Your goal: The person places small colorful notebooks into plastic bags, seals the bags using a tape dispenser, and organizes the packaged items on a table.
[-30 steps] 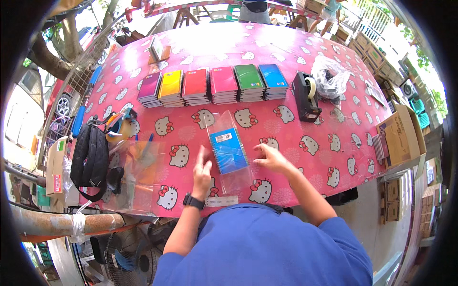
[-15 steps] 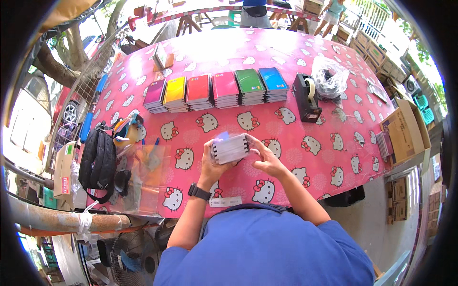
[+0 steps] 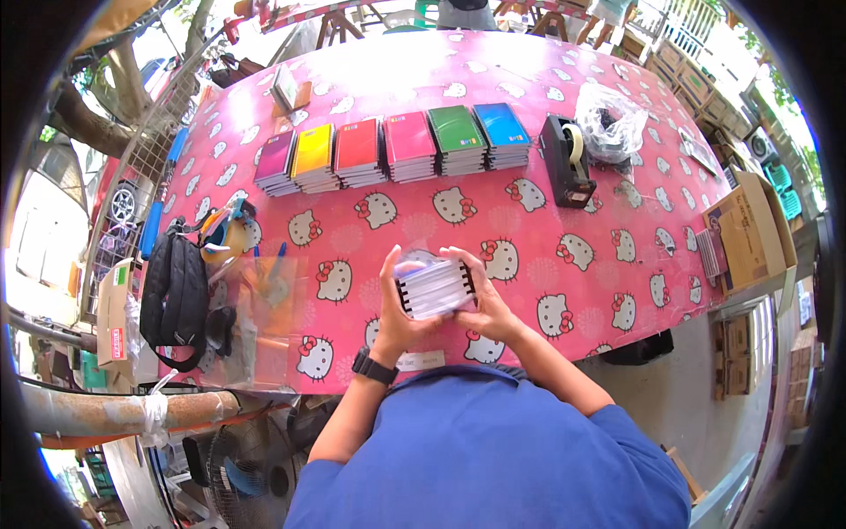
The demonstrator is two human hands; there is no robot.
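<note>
near the lower middle of the frame, the left hand (image 3: 394, 319) and the right hand (image 3: 484, 304) are gripping a small stack of notebooks (image 3: 434, 288) wrapped in clear plastic, held on edge just above the desk (image 3: 608, 256). the left hand's fingers are curling around the stack's left end, thumb on top; the right hand's fingers are wrapping over the right end and upper edge. both hands are closing on it, not spreading. a black wristwatch (image 3: 374, 366) is sitting on the left wrist.

across the upper middle, a row of coloured notebook stacks (image 3: 392, 152) is lying on the pink patterned desk cover, well apart from the hands. right of the row, a black tape dispenser (image 3: 566, 162) is standing near a crumpled clear bag (image 3: 610, 121). at the left, a black bag (image 3: 174, 298) is lying beside clear plastic sleeves (image 3: 264, 309). a cardboard box (image 3: 748, 231) is sitting at the right edge.
</note>
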